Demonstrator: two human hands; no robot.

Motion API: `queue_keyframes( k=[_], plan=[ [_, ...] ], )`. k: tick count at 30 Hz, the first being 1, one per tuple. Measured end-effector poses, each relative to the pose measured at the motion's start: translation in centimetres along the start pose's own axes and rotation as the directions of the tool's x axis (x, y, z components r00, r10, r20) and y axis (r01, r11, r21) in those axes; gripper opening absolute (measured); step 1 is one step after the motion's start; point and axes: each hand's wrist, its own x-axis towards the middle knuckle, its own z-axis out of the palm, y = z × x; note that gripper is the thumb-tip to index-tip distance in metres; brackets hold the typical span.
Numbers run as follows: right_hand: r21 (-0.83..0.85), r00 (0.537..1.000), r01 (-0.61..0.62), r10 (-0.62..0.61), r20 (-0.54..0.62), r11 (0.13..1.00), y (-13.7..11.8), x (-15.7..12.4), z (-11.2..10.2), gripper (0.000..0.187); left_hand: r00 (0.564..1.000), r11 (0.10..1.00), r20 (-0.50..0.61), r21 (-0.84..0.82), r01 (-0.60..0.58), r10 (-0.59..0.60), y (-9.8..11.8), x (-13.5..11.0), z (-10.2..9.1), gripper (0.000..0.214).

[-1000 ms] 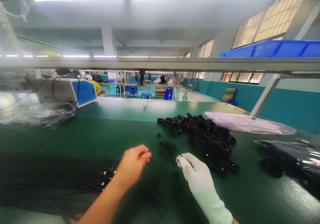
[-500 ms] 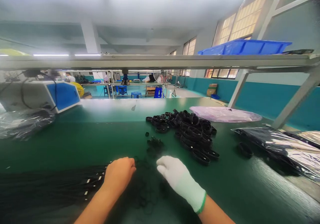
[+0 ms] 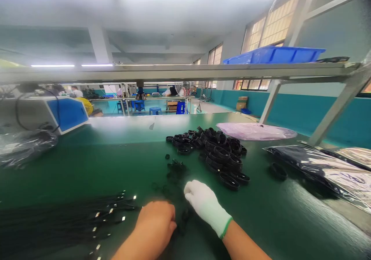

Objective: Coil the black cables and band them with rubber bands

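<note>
My left hand, bare, is low in the middle with its fingers curled; what they close on is hidden. My right hand, in a white glove with a green cuff, is a little farther up on the right. Its fingers are bent together, and any thing in them does not show. Between the hands is a blurred black strand. Left of my left hand lie many thin black cables with shiny metal tips. Beyond the hands are small black pieces, and a heap of coiled black bands or cables.
A single black loop lies at right beside clear plastic bags with dark contents. Behind the heap is a pinkish bag. At left stand a blue and white machine and crumpled plastic. A shelf crosses above the table.
My left hand has moved right and nearer to me, away from the cable tips, uncovering more of them. The gloved hand stays nearly in place. The whole view has shifted slightly.
</note>
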Motion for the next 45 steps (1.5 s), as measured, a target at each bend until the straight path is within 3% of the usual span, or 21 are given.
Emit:
queue_keyframes(
  k=[5,10,15,19,23,27,31,38,45],
  plan=[
    [0.136,0.998,0.039,-0.033,-0.045,0.990,-0.1,-0.2,-0.2,0.007,0.987,0.993,-0.146,-0.109,0.048,-0.063,-0.7,2.0,0.1,0.020],
    [0.372,0.992,0.124,-0.109,-0.061,0.920,-0.3,-0.5,-0.7,0.008,0.980,0.974,-0.189,-0.225,0.015,-0.059,-0.3,3.9,1.5,0.016],
    [0.557,0.998,0.026,0.010,-0.061,0.830,0.5,0.6,-0.9,0.008,0.976,0.965,-0.206,-0.263,0.016,-0.072,-1.9,3.8,0.6,0.021],
    [0.642,0.997,-0.066,0.078,0.011,0.763,0.7,1.3,-0.5,0.008,0.976,0.972,-0.197,-0.230,0.051,-0.097,-3.2,3.1,-0.6,0.022],
    [0.672,0.998,-0.059,0.060,0.021,0.738,0.3,1.0,0.1,0.008,0.965,0.982,-0.244,-0.179,0.056,-0.099,-2.1,2.1,-1.1,0.017],
    [0.668,1.000,-0.020,0.026,0.001,0.744,-0.3,0.3,0.2,0.009,0.958,0.959,-0.281,-0.283,-0.031,-0.052,-0.1,1.9,-0.5,0.012],
    [0.679,1.000,0.000,0.004,-0.004,0.734,-0.9,-0.3,-0.4,0.012,0.964,0.901,-0.254,-0.431,-0.043,-0.075,-0.2,2.8,0.1,0.014],
    [0.722,0.998,0.062,-0.030,-0.058,0.689,-1.9,-0.9,-1.3,0.018,0.993,0.666,-0.082,-0.745,-0.008,-0.079,-1.1,4.3,-0.6,0.012],
    [0.740,0.996,0.056,0.009,-0.084,0.671,-1.6,-0.7,-1.3,0.035,0.984,0.560,-0.106,-0.829,-0.006,-0.146,-1.5,4.1,-1.7,0.019]
  ],
)
